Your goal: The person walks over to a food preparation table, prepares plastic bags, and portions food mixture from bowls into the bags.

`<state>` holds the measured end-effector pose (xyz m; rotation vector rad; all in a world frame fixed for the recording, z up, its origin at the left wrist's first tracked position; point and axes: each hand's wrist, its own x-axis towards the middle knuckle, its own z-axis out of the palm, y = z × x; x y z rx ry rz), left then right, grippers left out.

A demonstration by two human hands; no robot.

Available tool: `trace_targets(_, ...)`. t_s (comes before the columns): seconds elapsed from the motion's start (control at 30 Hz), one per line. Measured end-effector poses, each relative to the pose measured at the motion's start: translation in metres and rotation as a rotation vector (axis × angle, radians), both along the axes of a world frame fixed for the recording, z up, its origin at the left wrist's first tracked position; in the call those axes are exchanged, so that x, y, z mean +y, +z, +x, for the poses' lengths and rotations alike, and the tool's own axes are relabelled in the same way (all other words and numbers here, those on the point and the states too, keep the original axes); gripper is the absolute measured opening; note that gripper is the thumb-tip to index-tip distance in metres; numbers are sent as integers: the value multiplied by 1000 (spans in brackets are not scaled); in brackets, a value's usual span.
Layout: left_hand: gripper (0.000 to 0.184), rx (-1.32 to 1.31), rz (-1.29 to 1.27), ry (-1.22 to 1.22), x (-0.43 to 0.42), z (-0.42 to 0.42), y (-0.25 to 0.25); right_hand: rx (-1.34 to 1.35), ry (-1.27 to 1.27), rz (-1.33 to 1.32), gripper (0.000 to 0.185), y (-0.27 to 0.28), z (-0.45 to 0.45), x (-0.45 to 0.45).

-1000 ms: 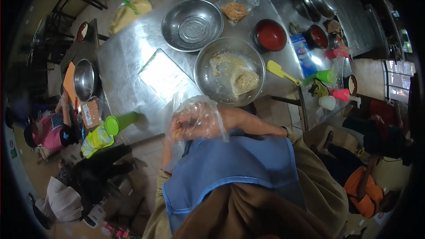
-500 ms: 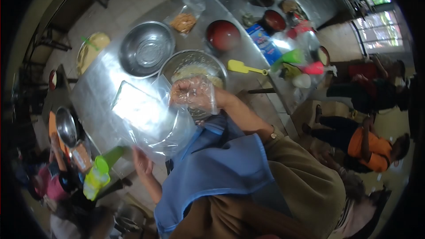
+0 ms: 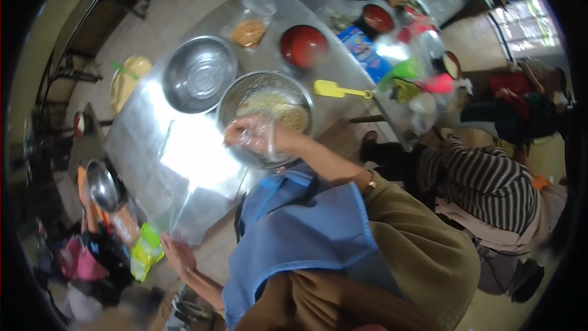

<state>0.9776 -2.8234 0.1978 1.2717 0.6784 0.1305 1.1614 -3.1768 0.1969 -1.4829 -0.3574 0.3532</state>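
Note:
My right hand [image 3: 254, 135], inside a loose clear plastic glove, hangs over the near left rim of a steel bowl [image 3: 223, 95]. Its fingers are bent and bunched together; what they hold, if anything, is hidden. In the bowl lies a pale, crumbly mixture [image 3: 275, 107]. My left hand [image 3: 179, 256] is low and to the left, past the table edge. Its fingers are at the corner of a thin clear plastic bag [image 3: 199, 211] and seem pinched on it. The bag is hard to make out against the shiny table.
On the steel table [image 3: 138, 165] stand a second steel bowl [image 3: 202, 73], a red bowl [image 3: 304, 46], a bag of brown food [image 3: 249, 32] and a yellow spatula [image 3: 331, 89]. A blue packet [image 3: 364, 52] lies farther right. A person in stripes [image 3: 484, 175] is at the right.
My left hand has moved down and left, drawing the plastic bag away from the bowl. My right hand has shifted slightly left. A person in stripes has come in at the right.

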Motion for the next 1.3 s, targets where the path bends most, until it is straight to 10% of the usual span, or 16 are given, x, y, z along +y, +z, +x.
trace_targets(0.27, 48, 27, -71, 64, -18, 8, 20, 191, 45, 7, 16, 15, 2, 1)
trace_targets(0.7, 35, -169, 172, 93, -17, 6, 42, 411, 113, -48, 27, 8, 3, 9)
trace_targets(1.03, 25, -246, 438, 182, 24, -15, 60, 644, -121, 500, 57, 9, 8, 39)
trace_targets(1.1, 44, 144, 591, 16, -36, 15, 85, 588, -245, 571, 58, -1, 5, 62)
trace_targets(1.23, 33, -13, 736, -508, -91, 23, 52, -192, -468, 89, 55, -55, -9, 134)
trace_targets(1.3, 39, 98, 692, -456, -134, 29, 50, 39, -364, 84, 59, -48, -24, 160)
